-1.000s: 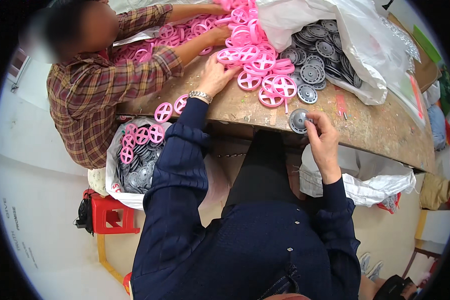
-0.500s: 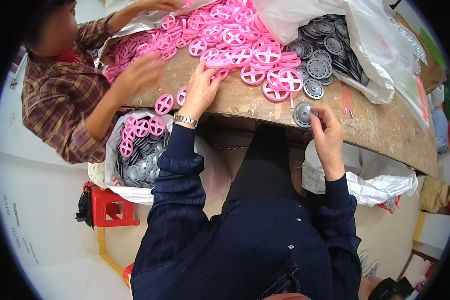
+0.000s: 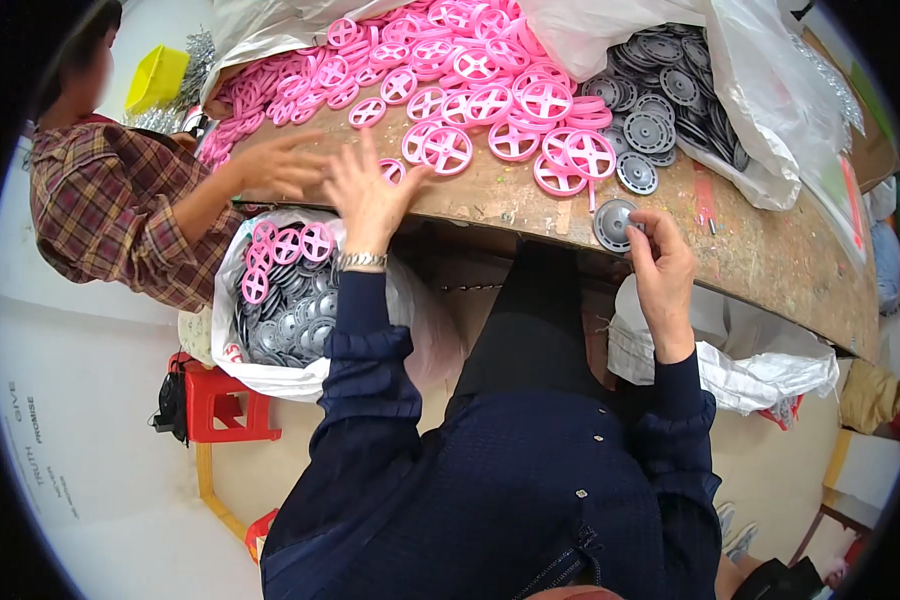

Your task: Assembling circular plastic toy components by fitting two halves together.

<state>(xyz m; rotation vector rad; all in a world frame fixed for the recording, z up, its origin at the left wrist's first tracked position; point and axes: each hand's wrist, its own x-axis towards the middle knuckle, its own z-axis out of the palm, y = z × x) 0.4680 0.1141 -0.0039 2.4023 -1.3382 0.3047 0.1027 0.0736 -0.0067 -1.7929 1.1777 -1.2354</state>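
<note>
My left hand (image 3: 368, 200), fingers spread, hovers above the table's front edge holding nothing that I can see. Just behind it lies a pink wheel ring (image 3: 392, 171), partly hidden by the hand. My right hand (image 3: 663, 265) pinches the right rim of a round grey disc (image 3: 613, 224) at the table's edge. Between and beyond the hands spreads a large heap of pink four-spoked rings (image 3: 489, 103). Several more grey discs (image 3: 649, 131) spill from a white plastic bag (image 3: 760, 120) at the back right.
A co-worker's hand (image 3: 282, 165) is close to my left hand, over the wooden table (image 3: 770, 260). Below the edge at left, an open white bag (image 3: 232, 345) holds grey discs and several pink rings. A red stool (image 3: 232, 405) stands beside it; another white bag (image 3: 730, 375) hangs at right.
My left hand has shifted left from the pink rings and spread its fingers. Pink rings seen near the left table edge no longer show there. The co-worker leans further left; my right hand has barely moved.
</note>
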